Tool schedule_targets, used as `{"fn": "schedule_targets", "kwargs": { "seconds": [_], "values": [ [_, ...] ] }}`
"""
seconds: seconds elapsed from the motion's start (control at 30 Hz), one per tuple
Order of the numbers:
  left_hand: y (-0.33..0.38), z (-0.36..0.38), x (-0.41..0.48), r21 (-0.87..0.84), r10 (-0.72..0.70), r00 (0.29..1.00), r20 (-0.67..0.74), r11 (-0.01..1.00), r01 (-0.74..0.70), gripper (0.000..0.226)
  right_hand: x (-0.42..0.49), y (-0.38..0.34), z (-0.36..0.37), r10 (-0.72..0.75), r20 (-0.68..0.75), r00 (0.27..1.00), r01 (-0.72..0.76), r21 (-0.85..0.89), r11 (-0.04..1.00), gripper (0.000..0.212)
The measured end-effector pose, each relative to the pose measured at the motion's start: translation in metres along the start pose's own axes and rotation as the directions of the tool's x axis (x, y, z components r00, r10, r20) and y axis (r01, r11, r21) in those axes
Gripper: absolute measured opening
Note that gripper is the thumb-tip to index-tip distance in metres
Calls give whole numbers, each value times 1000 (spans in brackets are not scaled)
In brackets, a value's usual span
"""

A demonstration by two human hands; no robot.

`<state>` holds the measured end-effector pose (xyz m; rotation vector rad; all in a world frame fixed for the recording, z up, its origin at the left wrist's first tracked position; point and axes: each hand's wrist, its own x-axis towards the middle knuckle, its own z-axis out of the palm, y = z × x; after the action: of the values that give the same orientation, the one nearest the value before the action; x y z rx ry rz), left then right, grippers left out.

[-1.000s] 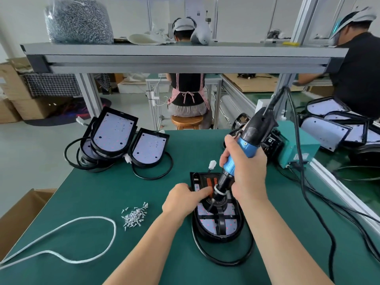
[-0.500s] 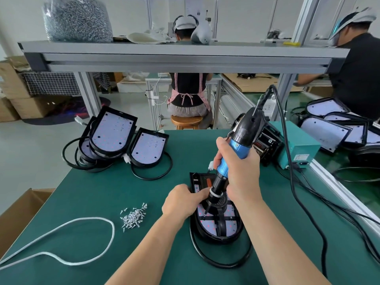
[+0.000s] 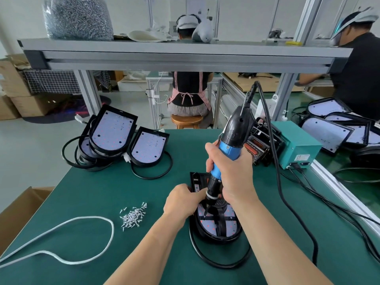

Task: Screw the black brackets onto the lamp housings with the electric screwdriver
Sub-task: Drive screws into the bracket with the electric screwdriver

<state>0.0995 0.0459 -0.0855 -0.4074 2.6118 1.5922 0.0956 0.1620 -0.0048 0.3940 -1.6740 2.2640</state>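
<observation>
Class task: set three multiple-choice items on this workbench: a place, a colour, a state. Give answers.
1. The loose screws lie: A on the floor; B on the green table, left of the worked lamp housing; C in a bowl.
2. The electric screwdriver grip is: A red; B yellow; C blue.
3. The right hand: A grips the screwdriver; B lies flat; C hangs idle.
B, the pile lies on the table beside it; C, blue shows above the fingers; A, fingers wrap the handle.
</observation>
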Motion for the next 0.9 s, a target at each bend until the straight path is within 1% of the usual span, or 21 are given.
{"fn": "schedule_targets", "kwargs": {
  "seconds": [0.17, 0.3, 0.4, 0.5, 0.6, 0.73, 0.8, 0.87, 0.9],
  "values": [
    [-2, 0, 0, -13, 0, 1000, 0, 1000, 0, 59, -2, 2, 1, -14, 41, 999, 14, 9, 1000, 22],
    [-3, 2, 0, 8, -10, 1000, -6, 1000, 10, 45, -4, 2, 3, -20, 102, 995, 23, -27, 999, 23],
    [-2, 1, 0, 35, -18, 1000, -2, 999, 18, 40, -5, 2, 3, -3, 158, 987, 4, -7, 1000, 18],
    [-1, 0, -1, 8, -9, 1000, 6, 1000, 9, 49, -4, -1, -1, 31, 165, 986, -36, 29, 999, 9],
    [-1, -1, -2, -9, 0, 1000, 8, 1000, 0, 57, -3, -6, -8, 49, 188, 981, -61, 60, 996, 14],
    [-1, -3, -1, -59, 5, 1000, 28, 998, -3, 63, 2, -23, -6, -15, 243, 970, -7, 89, 996, 10],
    [-2, -3, -2, -59, 2, 1000, 18, 998, -1, 65, 8, -33, -8, -56, 213, 975, 31, 118, 993, 11],
    [-3, -3, -3, -44, -7, 1000, 9, 999, 8, 63, 13, -40, -16, -60, 123, 991, 39, 167, 985, 11],
    [-4, -4, -4, -41, -13, 1000, 9, 999, 13, 61, 15, -40, -23, -29, 61, 998, 15, 221, 975, 12]
  ]
}}
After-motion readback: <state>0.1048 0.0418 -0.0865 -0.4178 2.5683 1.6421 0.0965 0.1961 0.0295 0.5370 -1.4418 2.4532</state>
